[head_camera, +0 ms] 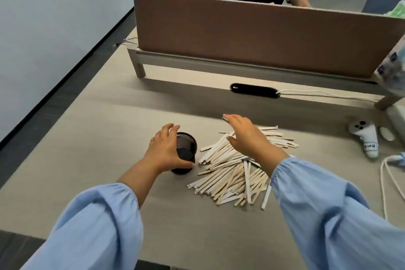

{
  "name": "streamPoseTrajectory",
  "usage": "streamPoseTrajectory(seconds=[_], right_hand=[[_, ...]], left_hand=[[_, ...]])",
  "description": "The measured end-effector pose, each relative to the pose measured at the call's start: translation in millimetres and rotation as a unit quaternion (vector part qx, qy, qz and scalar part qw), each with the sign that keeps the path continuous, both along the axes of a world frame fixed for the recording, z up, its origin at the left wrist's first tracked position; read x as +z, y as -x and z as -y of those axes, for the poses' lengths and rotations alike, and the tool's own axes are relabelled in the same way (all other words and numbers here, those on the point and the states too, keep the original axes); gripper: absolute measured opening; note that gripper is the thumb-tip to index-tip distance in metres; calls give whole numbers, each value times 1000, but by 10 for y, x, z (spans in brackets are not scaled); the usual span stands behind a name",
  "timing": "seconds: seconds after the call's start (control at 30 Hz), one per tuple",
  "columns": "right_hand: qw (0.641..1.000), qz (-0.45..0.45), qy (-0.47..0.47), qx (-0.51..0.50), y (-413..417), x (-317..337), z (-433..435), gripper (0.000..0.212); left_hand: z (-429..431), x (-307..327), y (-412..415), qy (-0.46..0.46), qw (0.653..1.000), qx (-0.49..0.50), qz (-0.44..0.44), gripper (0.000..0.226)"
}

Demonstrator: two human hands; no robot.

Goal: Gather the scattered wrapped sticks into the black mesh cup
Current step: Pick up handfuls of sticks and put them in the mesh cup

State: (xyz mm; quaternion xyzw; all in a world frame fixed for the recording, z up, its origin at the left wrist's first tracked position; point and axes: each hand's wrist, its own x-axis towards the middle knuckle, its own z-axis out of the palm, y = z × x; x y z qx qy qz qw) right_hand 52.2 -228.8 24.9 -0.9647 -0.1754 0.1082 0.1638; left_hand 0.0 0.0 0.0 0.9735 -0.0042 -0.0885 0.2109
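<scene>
A black mesh cup [186, 146] stands upright on the beige desk, and I see no sticks inside it. My left hand [167, 149] wraps around its left side, thumb at the base. Just right of the cup lies a loose pile of several paper-wrapped wooden sticks [232, 175], fanned out in many directions. My right hand [245, 136] hovers flat over the far part of the pile, fingers spread, palm down, holding nothing. It hides the sticks beneath it.
A brown divider panel [263, 37] crosses the back of the desk, with a black cable port [254, 90] in front of it. A white controller [365, 136] and white cables [385, 180] lie at the right. A person sits beyond the divider.
</scene>
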Motion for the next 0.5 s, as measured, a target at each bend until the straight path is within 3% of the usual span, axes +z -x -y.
streamPoseTrajectory(seconds=[0.17,0.3,0.5], right_hand=[[995,-40,68,60,21,-212,-26,75],[983,-68,127,115,56,-393,-47,83],[963,-96,199,153,-26,-678,-30,81]], left_hand=[[38,-179,69,58,998,37,4,105],[102,-267,107,105,990,72,63,105],[180,-282,143,122,978,9,169,104]])
